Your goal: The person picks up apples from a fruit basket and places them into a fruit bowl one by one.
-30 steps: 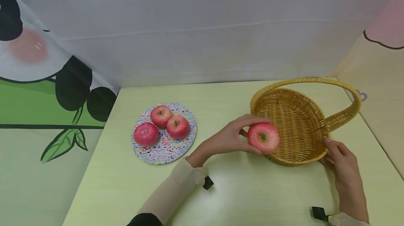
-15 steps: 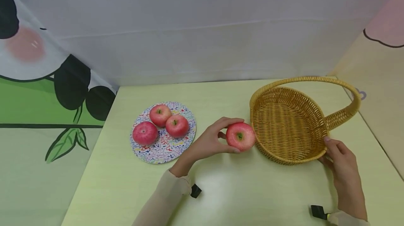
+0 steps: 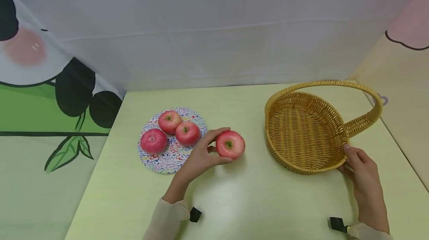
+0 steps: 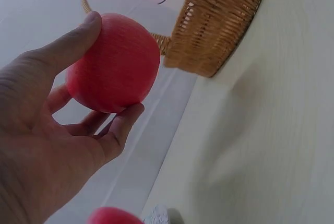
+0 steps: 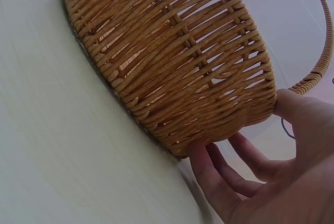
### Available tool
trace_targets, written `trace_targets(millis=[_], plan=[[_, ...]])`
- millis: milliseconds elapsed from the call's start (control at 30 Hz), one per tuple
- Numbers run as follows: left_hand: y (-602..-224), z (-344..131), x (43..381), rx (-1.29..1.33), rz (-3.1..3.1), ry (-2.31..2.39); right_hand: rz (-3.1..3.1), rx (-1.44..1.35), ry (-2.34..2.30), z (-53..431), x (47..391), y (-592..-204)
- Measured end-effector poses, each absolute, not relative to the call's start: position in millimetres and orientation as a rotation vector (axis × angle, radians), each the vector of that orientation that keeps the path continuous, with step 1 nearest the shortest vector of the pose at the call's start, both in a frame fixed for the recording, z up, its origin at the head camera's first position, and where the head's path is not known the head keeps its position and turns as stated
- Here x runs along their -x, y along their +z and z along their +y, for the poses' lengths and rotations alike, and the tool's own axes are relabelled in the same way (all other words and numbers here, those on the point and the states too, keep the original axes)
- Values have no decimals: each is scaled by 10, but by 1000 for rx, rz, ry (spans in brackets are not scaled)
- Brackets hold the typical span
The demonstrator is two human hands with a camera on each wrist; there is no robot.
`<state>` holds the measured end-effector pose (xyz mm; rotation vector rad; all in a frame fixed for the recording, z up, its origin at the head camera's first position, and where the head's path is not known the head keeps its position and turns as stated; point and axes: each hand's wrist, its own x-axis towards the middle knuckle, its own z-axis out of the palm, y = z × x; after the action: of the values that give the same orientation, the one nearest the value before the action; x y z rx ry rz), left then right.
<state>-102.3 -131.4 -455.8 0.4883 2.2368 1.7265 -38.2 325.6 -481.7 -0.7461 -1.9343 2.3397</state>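
Between thumb and fingers, my left hand (image 3: 200, 158) grips a red apple (image 3: 230, 145), to the right of the patterned plate. In the left wrist view the apple (image 4: 116, 65) is up off the table, its shadow falling on the surface. On the round plate (image 3: 174, 160) lie three more red apples (image 3: 188, 133). My right hand (image 3: 363, 176) holds the near right side of a wicker basket (image 3: 305, 139), thumb at the rim. The right wrist view shows fingers (image 5: 211, 177) against the lower wall of the basket (image 5: 172, 57). Nothing lies inside the basket.
A pale yellow-green table (image 3: 241, 202) carries everything. The basket's tall arched handle (image 3: 335, 83) rises at the right. Behind the table hangs a white cloth (image 3: 214, 53), and printed panels (image 3: 77, 180) stand at the sides.
My left hand has moved left with the apple, from over the basket's left edge to beside the plate. The right hand and basket have stayed about where they were.
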Motion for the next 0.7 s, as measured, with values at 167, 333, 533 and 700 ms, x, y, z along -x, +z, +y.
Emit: trace_targets(millis=[167, 333, 533, 700], plan=[[-4583, -1486, 916, -366, 2317, 1758, -1932, 752, 2341, 3258, 385, -4815], [-4634, -1607, 812, -264, 2359, 1794, -1917, 751, 2346, 3266, 376, -4818], [-4724, -1705, 659, -107, 2350, 1882, -1918, 744, 2352, 3269, 370, -4821], [-4759, -1811, 558, 70, 2351, 1944, -1912, 746, 2354, 3270, 390, -4816]])
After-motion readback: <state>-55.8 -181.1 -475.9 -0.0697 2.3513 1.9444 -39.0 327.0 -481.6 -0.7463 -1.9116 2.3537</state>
